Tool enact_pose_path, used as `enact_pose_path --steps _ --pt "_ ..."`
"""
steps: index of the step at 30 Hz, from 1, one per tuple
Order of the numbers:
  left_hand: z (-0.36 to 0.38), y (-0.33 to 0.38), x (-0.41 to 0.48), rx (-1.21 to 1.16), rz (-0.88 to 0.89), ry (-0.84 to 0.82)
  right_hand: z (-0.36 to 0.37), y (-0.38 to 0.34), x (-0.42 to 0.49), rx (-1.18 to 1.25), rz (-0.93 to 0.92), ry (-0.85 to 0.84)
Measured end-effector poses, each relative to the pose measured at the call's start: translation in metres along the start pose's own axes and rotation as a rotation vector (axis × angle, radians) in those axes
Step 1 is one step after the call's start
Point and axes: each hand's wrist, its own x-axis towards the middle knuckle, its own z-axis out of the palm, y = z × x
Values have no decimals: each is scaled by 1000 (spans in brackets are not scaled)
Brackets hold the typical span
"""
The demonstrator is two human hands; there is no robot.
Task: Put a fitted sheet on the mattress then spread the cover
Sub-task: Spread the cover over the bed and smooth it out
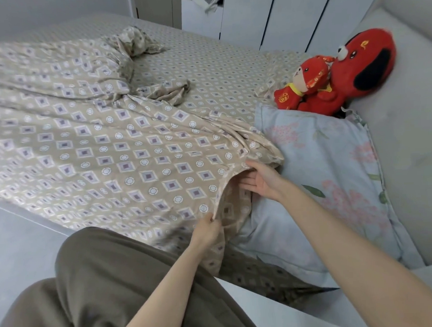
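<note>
The left hand (205,227) pinches the near edge of the cover (104,154) while the right hand (259,182), fingers straight and holding nothing, slips beneath it beside the pillow (330,172). The sheet (217,70) already appears fitted; the cover, lying bunched and creased across it, is not yet spread flat.

The cover (104,149) is running out past the left edge of the picture, and it is hiding a large part of the fitted sheet (217,70) and one corner of the pillow (322,162). The big red plush toy (365,63) is looking blurred, and the small plush toy (303,81) is covering its lower body.
</note>
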Motion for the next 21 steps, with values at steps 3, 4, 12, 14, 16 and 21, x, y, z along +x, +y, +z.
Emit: enact_pose_path --steps 3,4,12,14,16,21 --pt "-11 5 0 -322 -152 -43 -1 5 9 -74 -50 69" --pt "-11 4 1 -351 -192 -95 -1 7 10 -88 -66 92" --pt "-15 -18 -5 144 -126 -206 -7 33 13 -137 -54 178" --pt "-16 -23 -7 357 -115 -200 -6 36 15 -107 -49 214" --pt "-15 -25 -6 436 -112 -264 -3 34 17 -97 -53 235" --pt "-24 -21 2 423 -109 -303 4 28 27 -108 -117 342"
